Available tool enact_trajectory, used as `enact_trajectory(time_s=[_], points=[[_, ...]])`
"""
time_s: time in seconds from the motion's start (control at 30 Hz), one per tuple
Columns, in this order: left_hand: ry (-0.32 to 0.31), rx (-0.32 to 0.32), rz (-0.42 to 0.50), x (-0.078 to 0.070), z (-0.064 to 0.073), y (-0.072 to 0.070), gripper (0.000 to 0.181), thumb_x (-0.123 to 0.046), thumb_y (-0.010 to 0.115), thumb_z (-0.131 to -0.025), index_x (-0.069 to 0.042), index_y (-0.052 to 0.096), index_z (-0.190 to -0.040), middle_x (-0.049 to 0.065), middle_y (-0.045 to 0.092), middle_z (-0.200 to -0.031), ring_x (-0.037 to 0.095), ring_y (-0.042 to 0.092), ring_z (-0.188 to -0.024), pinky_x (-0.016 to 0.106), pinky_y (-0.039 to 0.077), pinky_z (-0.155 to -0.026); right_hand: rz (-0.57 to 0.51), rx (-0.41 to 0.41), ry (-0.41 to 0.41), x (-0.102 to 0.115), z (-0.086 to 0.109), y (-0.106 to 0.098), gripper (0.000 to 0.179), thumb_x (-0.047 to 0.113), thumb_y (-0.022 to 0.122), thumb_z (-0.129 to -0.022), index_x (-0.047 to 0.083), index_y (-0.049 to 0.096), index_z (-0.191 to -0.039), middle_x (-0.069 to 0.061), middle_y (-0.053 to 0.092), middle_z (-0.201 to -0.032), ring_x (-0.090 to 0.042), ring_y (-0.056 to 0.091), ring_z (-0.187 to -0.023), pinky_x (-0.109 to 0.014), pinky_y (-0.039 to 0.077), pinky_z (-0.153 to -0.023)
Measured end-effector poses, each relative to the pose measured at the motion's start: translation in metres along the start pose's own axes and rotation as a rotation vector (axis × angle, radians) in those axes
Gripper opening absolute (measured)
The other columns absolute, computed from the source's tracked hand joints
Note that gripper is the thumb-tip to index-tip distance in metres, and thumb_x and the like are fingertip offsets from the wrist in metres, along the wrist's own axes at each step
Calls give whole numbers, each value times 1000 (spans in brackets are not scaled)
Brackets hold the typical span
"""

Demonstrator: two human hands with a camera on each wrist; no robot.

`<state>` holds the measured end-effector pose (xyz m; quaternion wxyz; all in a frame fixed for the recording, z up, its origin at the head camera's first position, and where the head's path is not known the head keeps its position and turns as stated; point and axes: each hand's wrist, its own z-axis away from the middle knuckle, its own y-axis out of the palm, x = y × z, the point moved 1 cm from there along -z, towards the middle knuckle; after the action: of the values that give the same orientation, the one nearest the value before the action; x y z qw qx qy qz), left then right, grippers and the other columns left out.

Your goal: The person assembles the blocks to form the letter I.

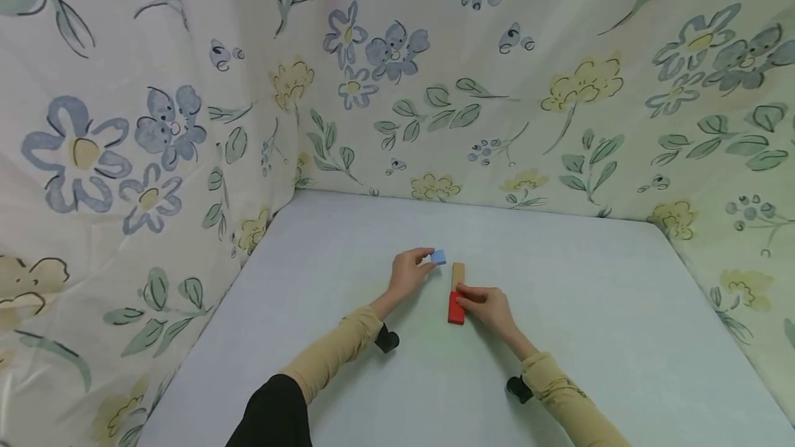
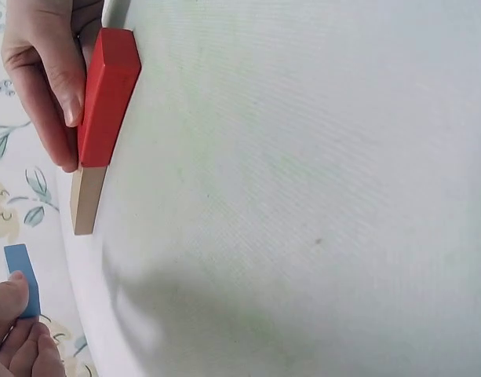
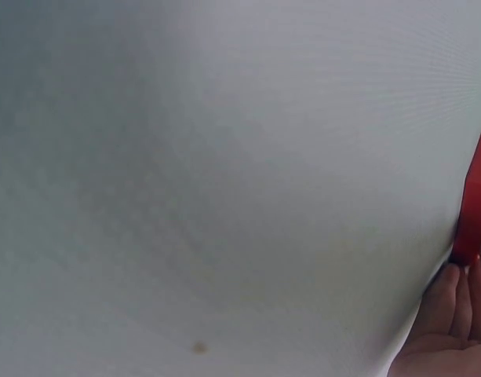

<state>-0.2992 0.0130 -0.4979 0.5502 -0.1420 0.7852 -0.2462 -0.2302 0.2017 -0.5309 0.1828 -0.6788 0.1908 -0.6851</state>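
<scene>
In the head view, my left hand (image 1: 410,272) pinches a small blue block (image 1: 438,257) between thumb and fingertips. The left wrist view shows that blue block (image 2: 22,279) held along its length, with the thumb on its face. My right hand (image 1: 492,308) has its thumb and fingers at a red block (image 1: 456,310), close to where it meets a plain wooden block (image 1: 458,274). These two blocks lie end to end in a line, the wooden one on the far side. At the right wrist view's edge, fingers meet the red block (image 3: 474,212); their grip is partly hidden.
The blocks lie on a white-covered table (image 1: 348,233). A floral curtain (image 1: 397,143) hangs behind it and along both sides. Dark wrist cameras (image 1: 388,340) sit below the tan sleeves, and a black sleeve (image 1: 276,409) covers the left upper arm.
</scene>
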Motion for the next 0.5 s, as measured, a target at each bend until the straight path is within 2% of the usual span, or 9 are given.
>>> enact_trajectory(time_s=[0.3, 0.5], points=[[-27, -17, -62, 0, -19, 7, 29, -7, 69, -85, -4, 69, -113, 9, 70, -114, 22, 66, -106, 33, 55, -89, -4, 1, 10, 2, 1, 0, 34, 15, 72, -83, 8, 69, -117, -10, 68, -117, -27, 61, -115, -42, 51, -95], [-5, -17, -72, -2, -33, 7, 29, -8, 69, -86, -4, 69, -114, 9, 70, -114, 22, 66, -105, 33, 55, -88, 1, -3, -9, 2, 1, 0, 34, 14, 73, -83, 8, 69, -116, -9, 68, -116, -25, 62, -114, -42, 50, -96]])
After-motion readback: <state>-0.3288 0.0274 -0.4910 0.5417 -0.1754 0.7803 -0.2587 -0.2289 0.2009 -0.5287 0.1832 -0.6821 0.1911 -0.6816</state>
